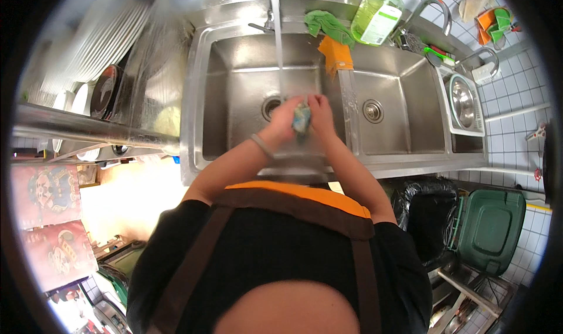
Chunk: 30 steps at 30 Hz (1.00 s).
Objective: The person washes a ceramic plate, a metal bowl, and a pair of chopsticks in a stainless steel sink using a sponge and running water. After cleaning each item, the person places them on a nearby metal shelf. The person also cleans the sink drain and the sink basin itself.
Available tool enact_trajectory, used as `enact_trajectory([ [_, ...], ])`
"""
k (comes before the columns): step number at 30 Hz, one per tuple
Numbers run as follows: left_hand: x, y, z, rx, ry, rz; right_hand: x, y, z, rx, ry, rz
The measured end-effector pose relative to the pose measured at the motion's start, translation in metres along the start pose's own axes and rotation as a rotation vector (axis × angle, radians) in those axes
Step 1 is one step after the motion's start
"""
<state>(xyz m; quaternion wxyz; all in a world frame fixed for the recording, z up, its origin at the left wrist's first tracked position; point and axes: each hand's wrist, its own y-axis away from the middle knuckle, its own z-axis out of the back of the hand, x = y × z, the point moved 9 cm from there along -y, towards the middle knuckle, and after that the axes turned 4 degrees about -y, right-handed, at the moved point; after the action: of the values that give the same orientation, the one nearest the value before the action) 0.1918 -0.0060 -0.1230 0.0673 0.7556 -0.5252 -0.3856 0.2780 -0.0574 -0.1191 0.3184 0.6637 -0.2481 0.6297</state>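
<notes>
Both my hands are together over the left basin of a stainless steel sink [246, 88]. Between them they squeeze a wet, bunched cloth [301, 117], blue and pale in colour. My left hand [285, 116] wears a pale band at the wrist, and my right hand [322, 114] grips the cloth from the other side. Water runs from the faucet [273, 9] in a thin stream just behind my hands. The basin's drain [272, 107] is partly hidden by my left hand. Blur hides the exact finger positions.
An orange cloth [338, 57] hangs over the basin divider, beside a green cloth [327, 25] and a green soap bottle [377, 15]. Right of the second basin is a strainer bowl [462, 99]. Plates [103, 39] stand on a left rack; a green-lidded bin [491, 228] is lower right.
</notes>
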Motion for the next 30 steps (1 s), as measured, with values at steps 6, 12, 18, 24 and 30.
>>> enact_trajectory([
  [6, -0.017, 0.016, -0.003, 0.103, -0.102, 0.000, -0.041, 0.038, -0.019, 0.289, -0.627, -0.579],
  [12, -0.028, 0.011, 0.034, -0.025, -0.226, -0.136, -0.052, 0.020, -0.010, 0.241, -0.576, -0.500],
  [18, 0.001, -0.015, 0.055, -0.007, -0.186, -0.254, 0.102, 0.049, -0.049, 0.097, 0.310, 0.639],
  [24, -0.013, 0.015, 0.016, -0.006, 0.111, -0.129, 0.069, 0.020, -0.054, 0.151, 0.172, 0.432],
  [30, -0.024, 0.030, -0.015, 1.217, 0.665, -0.006, 0.117, 0.075, -0.100, 0.374, 0.455, 0.934],
])
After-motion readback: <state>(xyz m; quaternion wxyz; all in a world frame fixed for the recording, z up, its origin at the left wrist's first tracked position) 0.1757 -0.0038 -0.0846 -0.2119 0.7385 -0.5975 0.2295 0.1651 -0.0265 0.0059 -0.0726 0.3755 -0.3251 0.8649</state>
